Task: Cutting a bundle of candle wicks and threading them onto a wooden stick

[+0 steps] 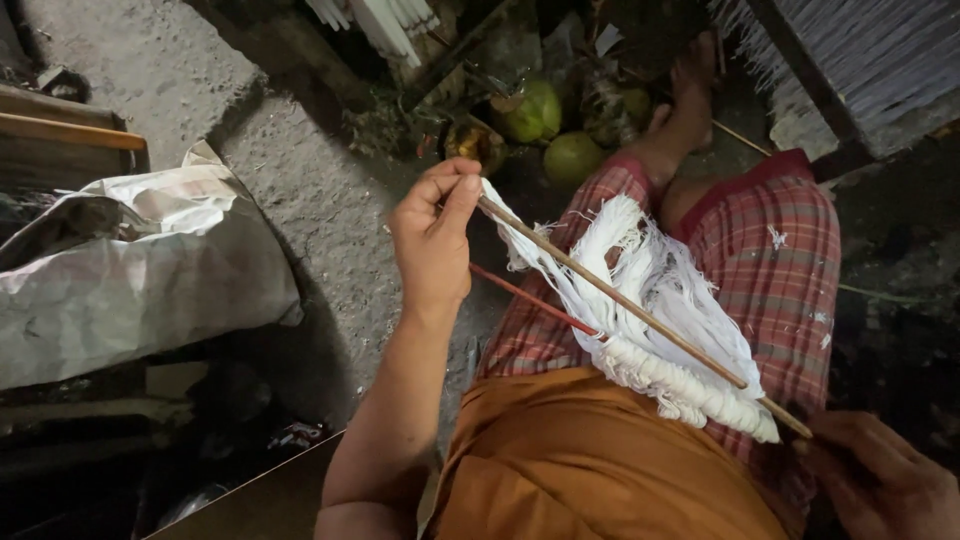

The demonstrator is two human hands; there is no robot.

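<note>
- While the thin wooden stick runs as a long diagonal from the upper middle of the frame down to the lower right, each hand takes one end of it, so its long axis spans the gap between them.
- At the upper end, the left hand is closed around the stick's tip, thumb and fingers pinched over it, just above the centre of the frame.
- At the lower end, the right hand sits in the bottom right corner, touching or just beside the stick's other tip; it is dark and partly cut off by the frame edge, so I cannot tell whether it grips or only steadies.
- Along the stick's lower half a tight coil of white thread is wound, nearer the right hand than the left.
- Loose white strands fan out above and to the upper right of the stick, draped over the lap.
- A second, reddish stick lies below the first, roughly parallel, and disappears under the white bundle.
- Under all of this is a plaid cloth over the knee at right, and an orange cloth at bottom centre.
- A crumpled pale sack lies at the left, well apart from the hands, and green round fruits sit on the ground at top centre.
</note>
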